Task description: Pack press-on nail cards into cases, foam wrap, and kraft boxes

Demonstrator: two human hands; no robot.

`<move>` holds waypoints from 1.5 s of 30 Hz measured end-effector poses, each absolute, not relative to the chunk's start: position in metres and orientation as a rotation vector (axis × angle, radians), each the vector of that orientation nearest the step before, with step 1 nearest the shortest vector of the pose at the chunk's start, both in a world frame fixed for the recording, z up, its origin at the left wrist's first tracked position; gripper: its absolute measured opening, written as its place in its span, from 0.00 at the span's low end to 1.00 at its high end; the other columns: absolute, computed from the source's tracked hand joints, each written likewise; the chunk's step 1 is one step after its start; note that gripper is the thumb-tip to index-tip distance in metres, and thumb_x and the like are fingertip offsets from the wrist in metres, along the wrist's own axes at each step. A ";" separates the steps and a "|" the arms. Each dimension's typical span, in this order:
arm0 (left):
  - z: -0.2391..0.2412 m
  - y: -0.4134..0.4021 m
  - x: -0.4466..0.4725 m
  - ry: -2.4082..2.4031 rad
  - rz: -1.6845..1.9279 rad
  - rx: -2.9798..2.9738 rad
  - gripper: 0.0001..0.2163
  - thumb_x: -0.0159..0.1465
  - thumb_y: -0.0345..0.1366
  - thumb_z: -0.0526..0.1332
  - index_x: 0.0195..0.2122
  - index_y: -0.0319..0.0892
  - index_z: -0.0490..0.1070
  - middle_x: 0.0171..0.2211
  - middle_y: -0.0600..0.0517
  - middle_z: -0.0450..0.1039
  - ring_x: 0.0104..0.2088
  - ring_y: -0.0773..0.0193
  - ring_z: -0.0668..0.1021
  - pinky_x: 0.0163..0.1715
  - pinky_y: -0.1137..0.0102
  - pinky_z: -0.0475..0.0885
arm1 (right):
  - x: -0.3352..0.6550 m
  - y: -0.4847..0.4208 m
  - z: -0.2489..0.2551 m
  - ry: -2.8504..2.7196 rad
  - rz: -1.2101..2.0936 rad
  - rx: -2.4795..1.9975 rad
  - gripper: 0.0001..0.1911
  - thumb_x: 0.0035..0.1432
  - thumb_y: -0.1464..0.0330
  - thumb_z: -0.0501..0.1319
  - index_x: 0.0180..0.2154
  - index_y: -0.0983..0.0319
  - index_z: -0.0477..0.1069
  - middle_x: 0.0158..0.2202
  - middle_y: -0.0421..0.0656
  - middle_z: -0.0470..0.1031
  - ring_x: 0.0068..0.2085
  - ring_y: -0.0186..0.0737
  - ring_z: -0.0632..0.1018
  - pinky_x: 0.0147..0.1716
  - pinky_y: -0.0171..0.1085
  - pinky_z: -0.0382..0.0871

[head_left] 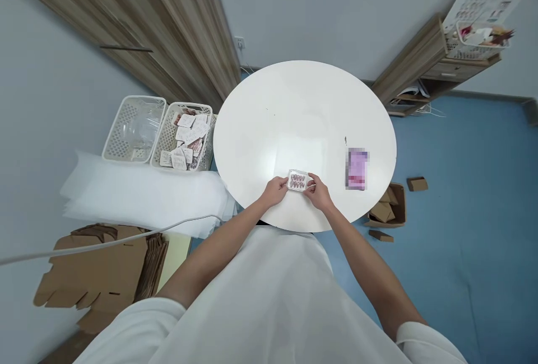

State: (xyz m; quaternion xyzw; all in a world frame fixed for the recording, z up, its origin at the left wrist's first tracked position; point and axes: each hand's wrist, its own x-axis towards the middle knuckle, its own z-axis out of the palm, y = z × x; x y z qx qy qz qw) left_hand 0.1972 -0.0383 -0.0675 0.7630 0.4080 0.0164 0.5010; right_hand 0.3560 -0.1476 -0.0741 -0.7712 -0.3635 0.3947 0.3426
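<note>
I am looking down at a round white table (294, 106), and both hands are meeting near its closest edge around a small clear tray (298, 180) of pinkish press-on nails. My left hand (275, 190) is pinching the tray's left end between thumb and fingers. My right hand (319, 193) is clasping the right end the same way, so the tray is lying flat between the two. It is either resting on the tabletop or sitting just above it; from this angle I cannot tell which.

I am judging the tray to be very light: thin moulded plastic, a little springy, and likely to bow or crack if squeezed across the middle. Its surface is looking glossy, so it may be slipping easily under dry fingertips. I am reading the short ends and the rim as the safest places to hold, with the fingers off the nails. The nails are tiny and could be popping loose if the tray is flexed or tipped.

A purple packet (357, 169) is lying on the table to the right, well apart from the hands. Left of the table two white baskets are standing side by side. The far basket (134, 129) is looking almost bare, and the near basket (185, 137) is holding a heap of small packs. In front of them white foam sheets (138, 196) are lying stacked, with flattened cardboard (101, 269) beside them. An open cardboard box (389, 210) is sitting on the blue floor by the table's right edge.
</note>
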 end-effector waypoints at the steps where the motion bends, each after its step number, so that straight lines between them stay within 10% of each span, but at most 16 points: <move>1: -0.068 -0.044 0.199 0.992 0.024 1.860 0.14 0.59 0.32 0.50 0.43 0.44 0.71 0.40 0.51 0.69 0.40 0.64 0.73 0.43 0.70 0.67 | 0.359 -0.154 -0.078 -0.951 1.045 -1.995 0.32 0.45 0.72 0.57 0.54 0.58 0.54 0.37 0.40 0.67 0.28 0.32 0.73 0.34 0.37 0.71; 15: -0.069 -0.077 0.196 1.042 -0.202 2.141 0.10 0.57 0.32 0.51 0.38 0.41 0.67 0.37 0.48 0.67 0.36 0.61 0.72 0.36 0.68 0.67 | 0.357 -0.172 -0.088 -1.198 0.947 -2.125 0.32 0.48 0.74 0.54 0.57 0.60 0.52 0.41 0.43 0.68 0.31 0.32 0.72 0.34 0.36 0.69; 24: -0.064 -0.075 0.163 0.696 -0.380 2.525 0.18 0.50 0.40 0.64 0.42 0.44 0.67 0.43 0.47 0.65 0.43 0.55 0.69 0.41 0.65 0.63 | 0.357 -0.219 -0.080 -1.929 0.647 -2.204 0.13 0.49 0.69 0.60 0.40 0.60 0.68 0.45 0.47 0.67 0.45 0.47 0.68 0.41 0.42 0.63; 45: -0.071 -0.066 0.169 0.688 -0.182 2.594 0.12 0.65 0.35 0.43 0.36 0.42 0.65 0.35 0.48 0.70 0.35 0.60 0.72 0.34 0.65 0.63 | 0.359 -0.226 -0.087 -1.987 0.401 -2.093 0.14 0.57 0.61 0.52 0.41 0.62 0.65 0.47 0.49 0.67 0.48 0.45 0.66 0.46 0.41 0.57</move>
